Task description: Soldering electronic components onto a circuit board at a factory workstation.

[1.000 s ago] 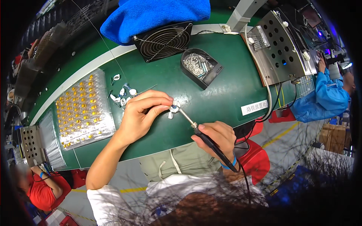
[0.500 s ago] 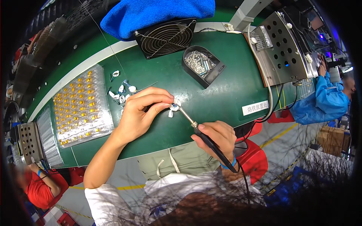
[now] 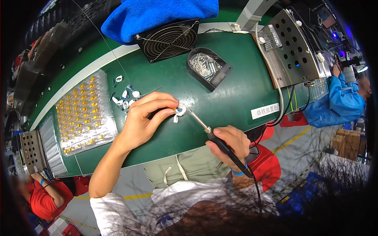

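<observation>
At the middle of the bench my left hand [image 3: 142, 120] is closed in a pinch on the edge of a small white round part [image 3: 181, 111]. A bit of blue shows on that part, and a white tab hangs below it. My right hand [image 3: 233, 144] grips the black handle of a soldering iron [image 3: 202, 123]. The iron slants up and left, its tip just to the right of the white part and seemingly a little apart from it. What lies between my left fingertips is mostly hidden. Several similar white parts [image 3: 125, 104] with blue wires lie left of my left hand.
A clear tray [image 3: 105, 92] of small yellow pieces lies at left. A black bin [image 3: 224, 75] with metal bits stands beyond my hands, near a black fan [image 3: 169, 42] topped by a blue towel [image 3: 161, 17]. A perforated metal box [image 3: 291, 51] stands right. Co-workers sit at both sides.
The soldering iron's tip has drawn back from the white part, down and to the right, with my right hand. My left hand keeps its pinch on the part.
</observation>
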A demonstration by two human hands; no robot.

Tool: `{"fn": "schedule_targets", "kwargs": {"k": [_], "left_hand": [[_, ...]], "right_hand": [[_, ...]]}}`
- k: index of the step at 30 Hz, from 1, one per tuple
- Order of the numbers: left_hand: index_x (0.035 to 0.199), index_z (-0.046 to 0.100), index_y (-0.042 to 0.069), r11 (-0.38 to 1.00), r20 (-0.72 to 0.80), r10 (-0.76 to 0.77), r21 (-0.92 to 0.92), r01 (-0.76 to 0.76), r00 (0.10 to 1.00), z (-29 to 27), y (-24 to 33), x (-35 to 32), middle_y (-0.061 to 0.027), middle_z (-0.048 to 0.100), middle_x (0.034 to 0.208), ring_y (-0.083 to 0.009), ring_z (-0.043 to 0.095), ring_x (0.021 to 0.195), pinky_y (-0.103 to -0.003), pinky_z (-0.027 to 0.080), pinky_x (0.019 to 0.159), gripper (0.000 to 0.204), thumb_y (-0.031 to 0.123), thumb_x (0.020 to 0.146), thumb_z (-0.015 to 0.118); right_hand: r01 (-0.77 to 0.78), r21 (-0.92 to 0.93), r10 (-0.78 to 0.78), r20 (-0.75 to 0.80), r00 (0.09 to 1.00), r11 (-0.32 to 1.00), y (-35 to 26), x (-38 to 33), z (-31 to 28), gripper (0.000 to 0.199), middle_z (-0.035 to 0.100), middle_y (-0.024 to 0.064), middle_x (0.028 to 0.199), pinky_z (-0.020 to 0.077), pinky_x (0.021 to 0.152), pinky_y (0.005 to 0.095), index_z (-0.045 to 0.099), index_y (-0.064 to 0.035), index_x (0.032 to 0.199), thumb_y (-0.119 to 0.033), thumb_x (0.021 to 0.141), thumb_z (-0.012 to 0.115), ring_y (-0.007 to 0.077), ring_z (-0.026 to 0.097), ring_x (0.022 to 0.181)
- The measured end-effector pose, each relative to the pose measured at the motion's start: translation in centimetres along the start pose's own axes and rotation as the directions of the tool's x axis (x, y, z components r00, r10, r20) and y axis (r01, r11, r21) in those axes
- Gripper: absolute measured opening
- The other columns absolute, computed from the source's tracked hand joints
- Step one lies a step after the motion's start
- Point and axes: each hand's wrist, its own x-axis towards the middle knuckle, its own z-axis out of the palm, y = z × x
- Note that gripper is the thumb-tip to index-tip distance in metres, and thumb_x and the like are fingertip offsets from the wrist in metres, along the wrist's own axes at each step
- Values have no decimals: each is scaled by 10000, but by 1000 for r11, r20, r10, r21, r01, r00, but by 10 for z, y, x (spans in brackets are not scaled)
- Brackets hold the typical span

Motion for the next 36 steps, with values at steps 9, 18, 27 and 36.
{"fn": "schedule_targets", "kwargs": {"k": [9, 18, 27, 36], "left_hand": [[1080, 742, -16, 996, -41, 32, 84, -28, 999, 7, 4, 2, -122, 739, 1093, -219, 712, 997, -312, 573, 880, 226, -59, 859, 764], [1135, 722, -6, 995, -81, 50, 88, -43, 995, 10, 3, 5, -118, 755, 1070, -189, 732, 930, -285, 595, 836, 304, -69, 841, 763], [1131, 726, -23, 998, -106, 34, 57, -28, 994, 12, 4, 5, -114, 748, 1047, -195, 729, 906, -298, 599, 821, 286, -66, 850, 757], [1133, 729, -23, 996, -108, 51, 77, -43, 993, 12, 3, 5, -116, 749, 1044, -197, 734, 900, -295, 603, 817, 288, -68, 850, 759]], "right_hand": [[25, 50, -23, -41, 999, 998, 1, 9, 0, 404, 738, 117, 851, 508, 545, 312, 710, -9, 1020, -83, 694, 938, 241, 689, 627], [5, 23, -6, 46, 999, 1000, 3, 6, 1, 433, 739, 130, 880, 524, 602, 347, 704, -26, 1007, -122, 672, 962, 272, 687, 669], [13, 12, -14, 63, 998, 1000, 3, 6, 1, 433, 735, 133, 877, 519, 593, 343, 700, -17, 1016, -119, 683, 958, 270, 692, 674], [26, 9, -27, 75, 997, 1000, 3, 8, 1, 426, 732, 135, 875, 509, 580, 343, 699, -10, 1013, -114, 689, 955, 259, 678, 644]]}}
